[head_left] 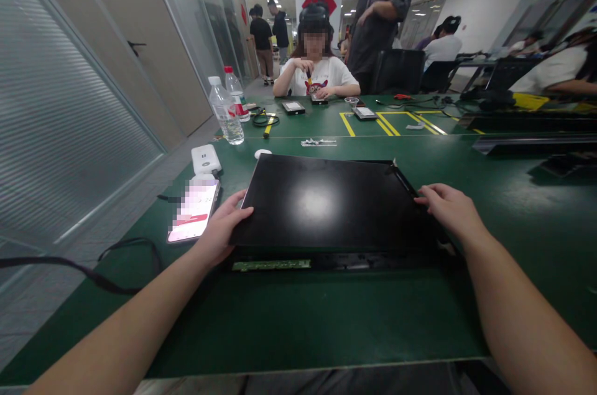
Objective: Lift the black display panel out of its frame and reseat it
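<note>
A black, glossy display panel [298,202] lies tilted over a black frame [359,260], with its left side raised. My left hand [228,221] grips the panel's left edge, thumb on top and fingers underneath. At the right side, my right hand [445,205] pinches the rim of the frame near its upper right corner. Along the near side, a green circuit board strip [272,265] shows below the panel. The panel covers most of the frame's inside.
Left of the panel are a lit phone [193,211], a white charger [206,160] and a black cable [107,283]. Two bottles [227,112] stand behind them. Across the green table [326,320], a person works on hard drives [293,108]. Dark strips [527,144] lie far right.
</note>
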Tool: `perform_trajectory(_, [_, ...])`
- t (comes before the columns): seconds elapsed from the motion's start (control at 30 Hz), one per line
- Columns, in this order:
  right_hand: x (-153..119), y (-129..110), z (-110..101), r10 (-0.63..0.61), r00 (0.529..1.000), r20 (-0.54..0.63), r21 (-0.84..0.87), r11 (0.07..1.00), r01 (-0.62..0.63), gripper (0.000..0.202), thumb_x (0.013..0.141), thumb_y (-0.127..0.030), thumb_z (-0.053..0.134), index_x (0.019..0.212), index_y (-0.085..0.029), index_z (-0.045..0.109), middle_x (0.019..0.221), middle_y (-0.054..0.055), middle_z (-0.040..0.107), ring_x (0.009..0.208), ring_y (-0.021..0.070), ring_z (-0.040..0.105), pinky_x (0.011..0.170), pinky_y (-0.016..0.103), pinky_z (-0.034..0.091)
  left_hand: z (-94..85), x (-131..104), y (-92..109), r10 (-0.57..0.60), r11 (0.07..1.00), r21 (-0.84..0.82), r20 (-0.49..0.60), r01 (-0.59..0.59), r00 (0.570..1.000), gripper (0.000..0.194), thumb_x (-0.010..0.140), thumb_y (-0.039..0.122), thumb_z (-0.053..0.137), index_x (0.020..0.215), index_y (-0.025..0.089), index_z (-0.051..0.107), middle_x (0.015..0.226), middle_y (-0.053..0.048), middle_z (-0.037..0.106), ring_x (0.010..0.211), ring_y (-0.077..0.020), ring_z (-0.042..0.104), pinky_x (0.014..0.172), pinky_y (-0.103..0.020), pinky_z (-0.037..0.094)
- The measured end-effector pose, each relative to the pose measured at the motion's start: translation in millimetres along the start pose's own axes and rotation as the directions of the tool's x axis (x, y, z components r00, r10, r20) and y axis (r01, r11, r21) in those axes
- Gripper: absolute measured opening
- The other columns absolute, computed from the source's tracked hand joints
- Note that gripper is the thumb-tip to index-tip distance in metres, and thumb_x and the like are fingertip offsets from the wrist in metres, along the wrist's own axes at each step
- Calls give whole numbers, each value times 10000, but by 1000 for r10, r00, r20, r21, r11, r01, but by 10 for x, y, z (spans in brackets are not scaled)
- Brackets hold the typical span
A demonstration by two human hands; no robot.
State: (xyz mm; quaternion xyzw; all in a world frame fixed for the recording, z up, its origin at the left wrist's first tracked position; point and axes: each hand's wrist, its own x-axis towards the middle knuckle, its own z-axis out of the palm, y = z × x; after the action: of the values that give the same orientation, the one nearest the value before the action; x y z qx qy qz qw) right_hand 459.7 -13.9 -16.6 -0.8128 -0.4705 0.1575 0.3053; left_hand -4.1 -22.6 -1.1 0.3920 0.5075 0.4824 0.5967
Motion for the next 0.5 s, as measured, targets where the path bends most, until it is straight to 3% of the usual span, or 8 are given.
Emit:
perform_trajectory(0.17, [-2,-3,-1,-27,1000,-15,-36,999,27,305,835,-462,561,932,-236,742,881,77,805,797,286,710,771,414,495,-11,-7,-4,8,1000,4,3,-8,1000,715,750,180,799,1426,167,567,983,-79,821,797,-265,790,661,-317,626])
perform_trajectory(0.5, [-7,-13,-6,-68,997,-45,-117,991,62,218,780,-412,610,812,-255,757,833,82,777,860,307,706,783,418,509,32,-11,17,-4,999,-50,24,5,1000,790,779,201,804,1509,142,508,1057,-117,822,836,-266,795,636,-287,618])
